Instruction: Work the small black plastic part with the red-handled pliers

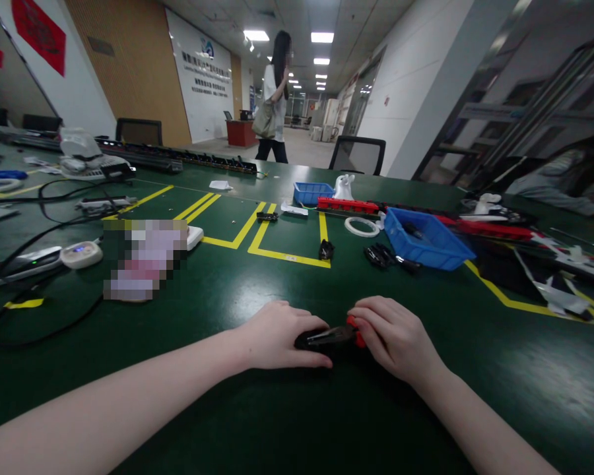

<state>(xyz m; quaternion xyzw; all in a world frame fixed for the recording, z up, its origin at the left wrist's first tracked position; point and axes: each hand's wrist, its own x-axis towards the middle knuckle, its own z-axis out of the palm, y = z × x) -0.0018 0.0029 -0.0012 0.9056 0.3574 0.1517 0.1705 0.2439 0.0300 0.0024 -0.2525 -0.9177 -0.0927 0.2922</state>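
The surface (307, 429) lay open nearside of the pliers (334, 336); beyond them, rightward, a blue plastic bin (412, 247) barred passage.

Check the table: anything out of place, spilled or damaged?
Black parts lie loose on the table outside the larger blue bin, and crumpled white scraps straggle at the right; both look untidy. Nothing odd shows at the pliers, and no spill is visible. Fine damage can't be made out.
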